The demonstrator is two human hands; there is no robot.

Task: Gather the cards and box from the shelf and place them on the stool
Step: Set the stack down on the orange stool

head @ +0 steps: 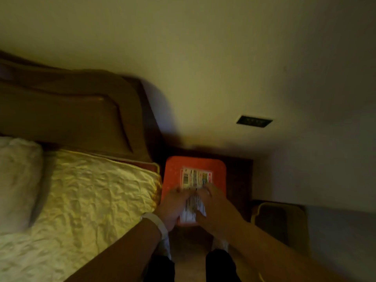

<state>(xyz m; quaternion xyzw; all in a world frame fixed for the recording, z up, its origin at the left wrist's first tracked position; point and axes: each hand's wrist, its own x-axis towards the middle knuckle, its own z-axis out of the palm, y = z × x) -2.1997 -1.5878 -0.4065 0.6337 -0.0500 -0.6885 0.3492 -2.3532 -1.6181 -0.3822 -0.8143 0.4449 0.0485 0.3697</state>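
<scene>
Just one view here — a head cam, wide-angle, looking steeply down and forward from above the person's own arms. Both hands, left (pixel 173 206) and right (pixel 215 208), sit low in the middle, close to the lens, over the stool (pixel 173 174). The bed (pixel 81 190) fills the left side and the wall (pixel 223 58) takes the whole top — edges bend a bit.
</scene>
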